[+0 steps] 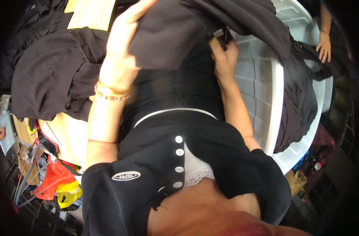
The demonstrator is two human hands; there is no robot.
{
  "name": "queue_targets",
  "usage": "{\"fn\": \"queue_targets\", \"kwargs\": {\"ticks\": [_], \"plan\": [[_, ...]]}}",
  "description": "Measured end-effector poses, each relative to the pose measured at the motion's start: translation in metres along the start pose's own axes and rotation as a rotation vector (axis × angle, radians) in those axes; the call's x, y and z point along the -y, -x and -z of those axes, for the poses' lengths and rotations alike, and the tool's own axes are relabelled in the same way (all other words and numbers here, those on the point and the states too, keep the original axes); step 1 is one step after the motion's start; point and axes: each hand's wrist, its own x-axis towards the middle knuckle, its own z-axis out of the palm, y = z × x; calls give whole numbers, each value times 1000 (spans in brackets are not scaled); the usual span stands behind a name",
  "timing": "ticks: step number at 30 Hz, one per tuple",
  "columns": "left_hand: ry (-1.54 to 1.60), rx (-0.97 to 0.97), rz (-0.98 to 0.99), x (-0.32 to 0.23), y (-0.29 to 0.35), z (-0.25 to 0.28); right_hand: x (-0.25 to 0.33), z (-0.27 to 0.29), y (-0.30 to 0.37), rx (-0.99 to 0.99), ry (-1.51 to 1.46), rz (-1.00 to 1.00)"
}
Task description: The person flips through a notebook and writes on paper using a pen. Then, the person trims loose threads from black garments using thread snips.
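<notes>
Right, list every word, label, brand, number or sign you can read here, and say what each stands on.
Oval pale-edged patch on the chest of the black top: short lettering, which I won't copy out.
Yellow bag: any print is too blurred to read.
Pale sheet at the far left: too small to read.
Dark cloth at the left hand: no lettering visible.

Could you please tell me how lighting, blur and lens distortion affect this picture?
Head view: strong light washes out parts of the left hand; the right hand is less bright, its small dark object too unclear to identify; the left hand's edges look soft, perhaps from motion; the white bin's rim bows, likely from the fisheye; the corners fall to black.
</notes>
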Motion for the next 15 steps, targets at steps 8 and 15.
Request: {"fn": "queue_targets", "kwargs": {"ticks": [8, 15], "plan": [[-143, 264, -312, 5, 63, 13, 7, -22, 11, 198, -505, -441], [83, 329, -116, -44, 94, 47, 49, 18, 66, 492, -37, -40]]}}
